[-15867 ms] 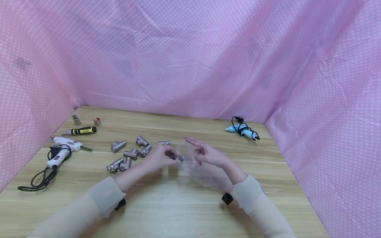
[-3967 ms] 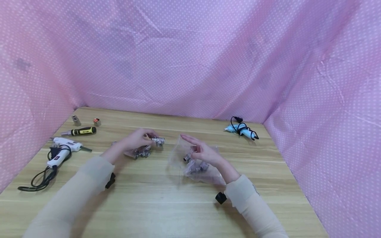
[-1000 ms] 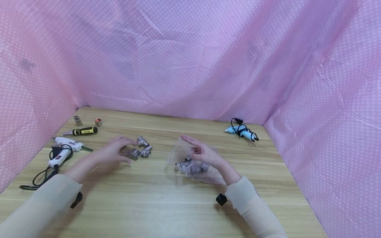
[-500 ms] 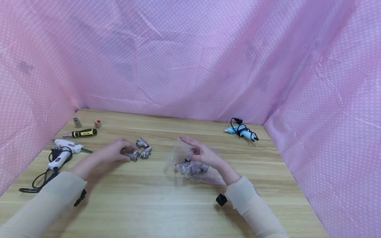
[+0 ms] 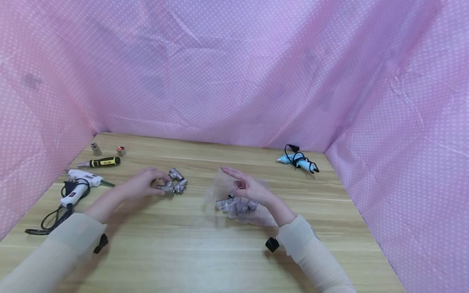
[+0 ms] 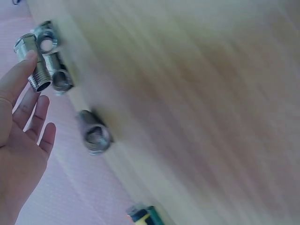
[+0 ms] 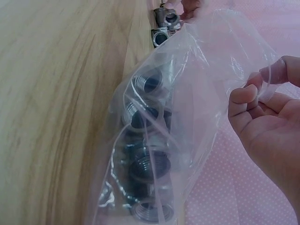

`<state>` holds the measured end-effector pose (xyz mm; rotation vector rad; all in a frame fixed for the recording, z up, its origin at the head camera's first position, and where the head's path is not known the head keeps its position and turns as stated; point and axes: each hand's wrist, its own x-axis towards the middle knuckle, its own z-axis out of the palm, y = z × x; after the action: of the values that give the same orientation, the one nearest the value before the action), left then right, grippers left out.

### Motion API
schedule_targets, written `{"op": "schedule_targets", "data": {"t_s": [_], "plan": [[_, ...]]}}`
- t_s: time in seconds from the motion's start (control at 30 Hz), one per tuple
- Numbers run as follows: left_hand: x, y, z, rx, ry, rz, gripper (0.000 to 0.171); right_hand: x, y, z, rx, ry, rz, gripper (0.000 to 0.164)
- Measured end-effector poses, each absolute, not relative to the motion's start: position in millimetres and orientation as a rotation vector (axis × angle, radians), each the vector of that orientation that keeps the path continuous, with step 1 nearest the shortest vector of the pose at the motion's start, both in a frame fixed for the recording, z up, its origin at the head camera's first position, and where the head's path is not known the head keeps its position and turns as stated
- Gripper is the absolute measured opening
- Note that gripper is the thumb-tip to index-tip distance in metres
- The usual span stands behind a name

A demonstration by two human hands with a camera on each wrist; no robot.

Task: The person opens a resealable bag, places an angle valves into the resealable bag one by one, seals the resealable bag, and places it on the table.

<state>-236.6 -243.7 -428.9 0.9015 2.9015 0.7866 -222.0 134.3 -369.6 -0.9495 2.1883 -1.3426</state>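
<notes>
My left hand [image 5: 144, 185] pinches a silver threaded tee fitting [image 6: 27, 44] between thumb and fingers, left of centre over the table. Two more tee fittings [image 5: 176, 174] lie just right of it. In the left wrist view another fitting [image 6: 93, 133] lies on the wood beyond the fingers. My right hand [image 5: 254, 190] pinches the edge of a clear plastic bag [image 7: 206, 145] between thumb and curled fingers, with the index finger stretched out along its mouth in the head view. Several metal fittings [image 7: 149, 164] lie inside the bag, partly blurred by the plastic.
At the left lie a white glue gun [image 5: 78, 189] with a black cord and a yellow-black screwdriver [image 5: 104, 162]. Behind them stand two small metal fittings [image 5: 96, 149]. A blue glue gun [image 5: 296, 160] lies back right. Pink dotted cloth [image 5: 234, 81] surrounds the wooden table.
Since the oldest frame, fittings have gone from the table and several now sit in the bag. Over the last second my left hand gripped a tee and shifted it slightly right.
</notes>
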Motion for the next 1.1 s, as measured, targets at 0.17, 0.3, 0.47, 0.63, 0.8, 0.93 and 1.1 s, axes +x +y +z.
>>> {"op": "schedule_targets", "data": {"t_s": [0.17, 0.3, 0.47, 0.63, 0.8, 0.93, 1.1], "plan": [[-233, -232, -415, 0.962, 2.922, 0.84, 0.043, -223, 134, -370, -0.935, 2.16, -1.369, 0.072], [-229, -223, -405, 0.996, 2.933, 0.87, 0.04, -223, 133, -370, -0.934, 2.153, -1.381, 0.072], [-223, -209, -392, 0.97, 2.953, 0.868, 0.038, -224, 133, -370, -0.934, 2.13, -1.399, 0.072], [-213, -192, -378, 0.935, 2.972, 0.895, 0.041, -224, 133, -370, -0.933, 2.125, -1.396, 0.072], [-204, -172, -370, 0.935, 2.986, 0.974, 0.043, -224, 133, -370, -0.921, 2.11, -1.404, 0.072], [-202, -153, -372, 0.972, 2.989, 1.058, 0.041, -224, 133, -368, -0.929, 2.112, -1.402, 0.072], [-203, -129, -382, 0.988, 2.952, 1.151, 0.042, -225, 132, -366, -0.935, 2.108, -1.407, 0.071]]}}
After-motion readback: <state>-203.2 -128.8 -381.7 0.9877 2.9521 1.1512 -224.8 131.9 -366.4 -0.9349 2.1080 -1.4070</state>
